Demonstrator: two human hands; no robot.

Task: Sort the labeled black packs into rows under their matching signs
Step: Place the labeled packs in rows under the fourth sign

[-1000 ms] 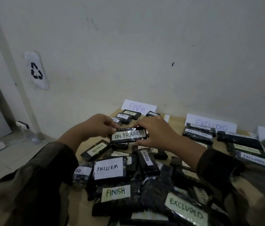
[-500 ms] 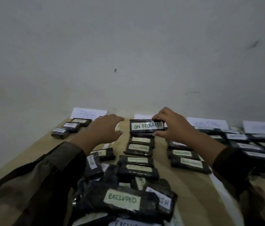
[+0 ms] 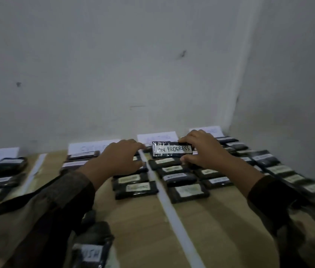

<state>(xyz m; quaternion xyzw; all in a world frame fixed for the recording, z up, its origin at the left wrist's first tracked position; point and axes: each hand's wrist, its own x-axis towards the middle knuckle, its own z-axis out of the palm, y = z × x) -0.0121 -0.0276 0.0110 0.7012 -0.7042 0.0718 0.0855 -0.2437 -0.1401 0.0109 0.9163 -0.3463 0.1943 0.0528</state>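
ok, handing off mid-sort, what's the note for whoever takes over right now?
Right hand: pinches the ON PROGRESS pack, held in front of the third sign from the left; sign wording too blurred to read.
Left hand: open, just left of that pack, not gripping it.
Done: rows of packs lie under the signs.
Left: set this pack down; one loose pack sits near the table's front.

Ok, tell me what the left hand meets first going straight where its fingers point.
Likely the ON PROGRESS pack held by the right hand; the left hand points at its end, though depth is unclear.
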